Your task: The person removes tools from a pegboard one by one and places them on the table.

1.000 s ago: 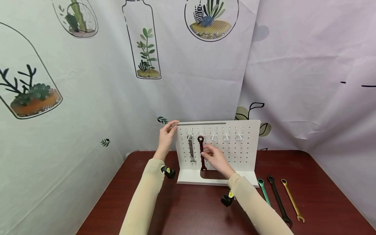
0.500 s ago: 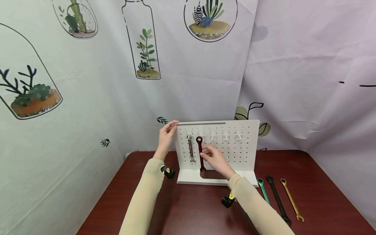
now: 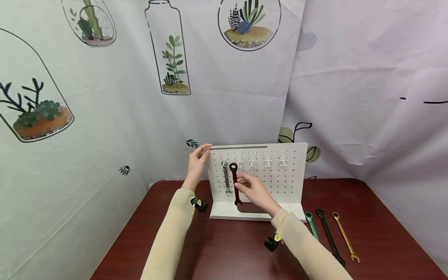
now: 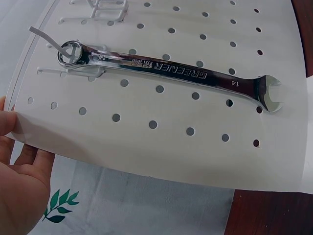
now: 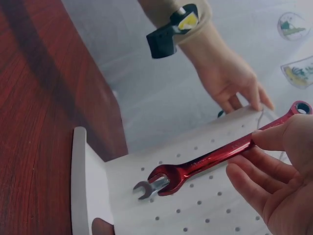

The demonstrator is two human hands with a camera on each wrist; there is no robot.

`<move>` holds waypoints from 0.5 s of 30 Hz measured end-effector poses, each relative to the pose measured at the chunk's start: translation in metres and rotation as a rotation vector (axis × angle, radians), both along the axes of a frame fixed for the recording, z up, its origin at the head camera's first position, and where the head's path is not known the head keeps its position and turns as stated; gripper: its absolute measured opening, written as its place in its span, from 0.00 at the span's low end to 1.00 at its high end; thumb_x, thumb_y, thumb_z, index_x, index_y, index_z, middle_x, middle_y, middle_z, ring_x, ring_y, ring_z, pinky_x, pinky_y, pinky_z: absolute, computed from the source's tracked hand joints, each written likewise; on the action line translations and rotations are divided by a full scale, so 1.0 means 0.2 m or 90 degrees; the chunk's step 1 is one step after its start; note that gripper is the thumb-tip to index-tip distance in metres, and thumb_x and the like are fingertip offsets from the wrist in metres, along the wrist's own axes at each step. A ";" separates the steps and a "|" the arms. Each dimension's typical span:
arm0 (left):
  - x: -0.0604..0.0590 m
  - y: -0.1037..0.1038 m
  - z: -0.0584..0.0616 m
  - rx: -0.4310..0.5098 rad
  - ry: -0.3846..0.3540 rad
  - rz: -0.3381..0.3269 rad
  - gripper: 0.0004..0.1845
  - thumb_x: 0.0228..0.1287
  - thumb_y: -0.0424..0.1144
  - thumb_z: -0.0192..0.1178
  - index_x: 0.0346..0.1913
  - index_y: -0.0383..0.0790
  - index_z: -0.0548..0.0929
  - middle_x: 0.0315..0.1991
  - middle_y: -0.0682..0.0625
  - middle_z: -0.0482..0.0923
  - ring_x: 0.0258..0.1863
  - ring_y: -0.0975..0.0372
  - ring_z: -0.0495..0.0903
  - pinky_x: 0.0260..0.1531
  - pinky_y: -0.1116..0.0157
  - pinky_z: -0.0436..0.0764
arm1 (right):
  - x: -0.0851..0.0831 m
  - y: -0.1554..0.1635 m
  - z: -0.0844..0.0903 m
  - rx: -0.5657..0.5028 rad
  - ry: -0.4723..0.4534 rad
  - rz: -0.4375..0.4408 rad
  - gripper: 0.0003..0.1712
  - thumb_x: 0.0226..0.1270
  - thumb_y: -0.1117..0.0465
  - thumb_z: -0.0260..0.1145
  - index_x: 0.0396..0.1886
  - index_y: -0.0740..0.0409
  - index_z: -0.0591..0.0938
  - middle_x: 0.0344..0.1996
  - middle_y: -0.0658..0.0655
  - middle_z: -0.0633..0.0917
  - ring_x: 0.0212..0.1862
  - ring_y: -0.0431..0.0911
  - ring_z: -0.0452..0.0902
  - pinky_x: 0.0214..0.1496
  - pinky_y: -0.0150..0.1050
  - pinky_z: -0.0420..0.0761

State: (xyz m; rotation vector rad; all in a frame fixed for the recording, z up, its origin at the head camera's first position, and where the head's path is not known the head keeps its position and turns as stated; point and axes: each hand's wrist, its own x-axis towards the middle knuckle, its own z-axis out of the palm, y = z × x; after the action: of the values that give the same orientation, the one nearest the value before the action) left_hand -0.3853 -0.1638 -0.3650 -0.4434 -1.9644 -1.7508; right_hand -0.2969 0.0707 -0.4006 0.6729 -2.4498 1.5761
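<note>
A white pegboard stand [image 3: 280, 182] stands upright on the dark red table [image 3: 227, 249]. My left hand [image 3: 196, 161] grips the board's top left corner [image 4: 29, 122]; the thumb lies on its front edge. A silver wrench [image 4: 166, 71] hangs by its ring end from the first hook [image 3: 226, 177]. My right hand [image 3: 254, 189] pinches the shaft of a dark red wrench [image 3: 235, 182], held upright in front of the board, ring end up near the second hook. In the right wrist view the red wrench [image 5: 215, 159] crosses over the silver one's open end [image 5: 146, 187].
Three wrenches lie side by side on the table right of the stand: green [image 3: 310, 223], black [image 3: 329, 237] and gold [image 3: 344, 237]. Clear hooks [image 3: 267, 162] line the board's top row. A printed fabric backdrop [image 3: 105, 97] hangs behind and to both sides.
My right hand has shifted the red wrench a little to the left, closer to the silver one. The left hand stays on the board's corner.
</note>
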 end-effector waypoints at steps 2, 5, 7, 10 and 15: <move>0.00 0.00 0.00 0.002 -0.002 -0.003 0.13 0.76 0.37 0.58 0.57 0.37 0.84 0.60 0.44 0.79 0.53 0.56 0.79 0.55 0.55 0.74 | 0.01 0.00 0.01 0.000 0.003 0.001 0.16 0.73 0.59 0.66 0.57 0.56 0.82 0.41 0.53 0.88 0.40 0.44 0.84 0.45 0.43 0.82; 0.00 0.00 0.01 0.005 -0.010 -0.009 0.14 0.76 0.37 0.58 0.58 0.37 0.84 0.61 0.43 0.78 0.56 0.54 0.78 0.56 0.55 0.73 | 0.03 0.00 0.04 0.001 0.009 0.003 0.16 0.73 0.59 0.66 0.57 0.55 0.82 0.40 0.52 0.88 0.40 0.43 0.83 0.45 0.43 0.81; 0.00 -0.01 0.01 0.004 -0.018 -0.009 0.15 0.76 0.36 0.57 0.59 0.36 0.83 0.62 0.43 0.78 0.57 0.54 0.77 0.57 0.56 0.72 | 0.05 0.00 0.06 0.001 0.015 0.003 0.16 0.73 0.58 0.66 0.57 0.56 0.82 0.40 0.51 0.88 0.41 0.43 0.82 0.45 0.43 0.81; 0.00 -0.01 0.01 -0.003 -0.029 -0.005 0.15 0.77 0.35 0.55 0.60 0.34 0.82 0.63 0.40 0.77 0.57 0.54 0.77 0.56 0.59 0.72 | 0.08 0.01 0.08 0.003 0.021 0.000 0.16 0.73 0.58 0.66 0.57 0.55 0.81 0.40 0.51 0.88 0.42 0.44 0.82 0.46 0.44 0.81; 0.08 0.02 0.08 -0.021 -0.028 0.007 0.14 0.77 0.31 0.54 0.59 0.29 0.81 0.62 0.37 0.77 0.53 0.55 0.78 0.50 0.63 0.73 | 0.11 0.05 0.12 0.007 0.037 -0.006 0.17 0.73 0.57 0.66 0.58 0.56 0.81 0.41 0.52 0.88 0.44 0.46 0.83 0.47 0.45 0.81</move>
State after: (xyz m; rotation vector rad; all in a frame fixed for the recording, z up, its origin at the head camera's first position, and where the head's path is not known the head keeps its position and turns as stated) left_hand -0.3698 -0.1601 -0.3498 -0.4071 -2.0253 -1.7372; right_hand -0.2747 0.0804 -0.3760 0.6969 -2.4177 1.5194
